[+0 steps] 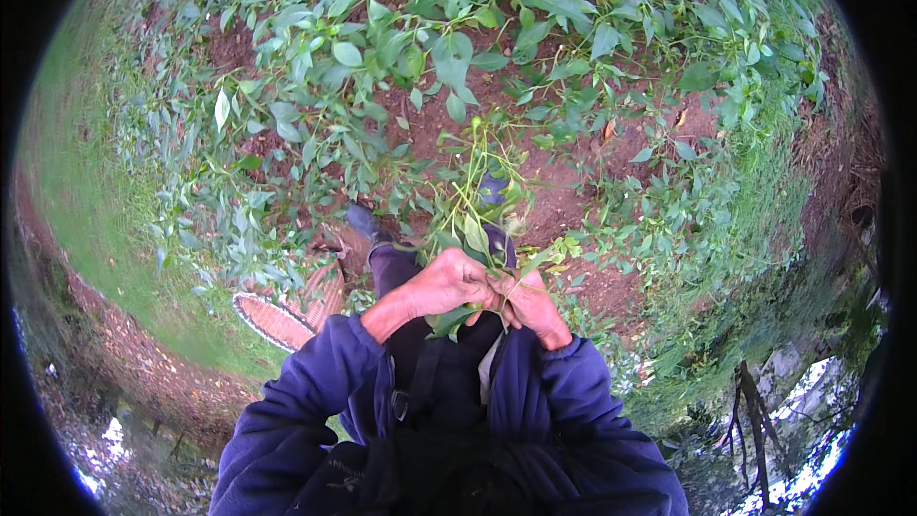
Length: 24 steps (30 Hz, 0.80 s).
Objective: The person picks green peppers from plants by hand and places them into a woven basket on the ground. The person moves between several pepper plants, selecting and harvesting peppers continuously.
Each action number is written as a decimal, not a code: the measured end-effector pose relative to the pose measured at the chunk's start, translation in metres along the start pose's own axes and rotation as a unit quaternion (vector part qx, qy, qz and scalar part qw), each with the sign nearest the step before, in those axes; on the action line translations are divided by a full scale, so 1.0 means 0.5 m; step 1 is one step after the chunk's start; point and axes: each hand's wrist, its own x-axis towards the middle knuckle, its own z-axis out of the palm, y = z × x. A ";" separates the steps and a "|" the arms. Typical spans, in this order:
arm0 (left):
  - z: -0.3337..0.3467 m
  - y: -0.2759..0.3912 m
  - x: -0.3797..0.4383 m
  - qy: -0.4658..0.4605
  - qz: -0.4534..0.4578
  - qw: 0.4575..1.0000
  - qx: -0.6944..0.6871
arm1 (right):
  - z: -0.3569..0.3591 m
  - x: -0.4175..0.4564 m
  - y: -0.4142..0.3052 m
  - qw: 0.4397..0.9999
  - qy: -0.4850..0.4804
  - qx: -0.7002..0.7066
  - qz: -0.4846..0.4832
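My left hand [445, 285] and my right hand [531, 301] meet in front of my body, fingers bent and touching. Between them is a bunch of leafy green stems [467, 204], gripped near its lower end. The thin stalks fan out away from me, over my legs and one shoe. A broad leaf [451, 320] pokes out below my left hand. Exactly what the fingertips pinch is hidden by the fingers and leaves.
Leafy pepper-like plants [451, 57] grow ahead and to both sides over reddish-brown soil [566, 193]. A woven basket [322, 297] lies by my left leg. My dark shoes [367, 222] stand among the plants. Grass [136, 251] borders the left, bare tree stems [754, 423] the lower right.
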 end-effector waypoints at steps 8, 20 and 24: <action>0.032 0.021 -0.045 0.046 0.061 0.996 -0.041 | 0.033 0.001 -0.017 0.976 -0.058 0.208 -0.004; 0.095 0.020 -0.115 -0.010 0.208 0.940 0.269 | 0.001 0.037 0.036 0.985 0.169 -0.034 -0.018; 0.075 0.019 -0.168 0.103 0.051 0.993 -0.019 | -0.026 0.024 0.006 0.985 0.166 -0.040 -0.031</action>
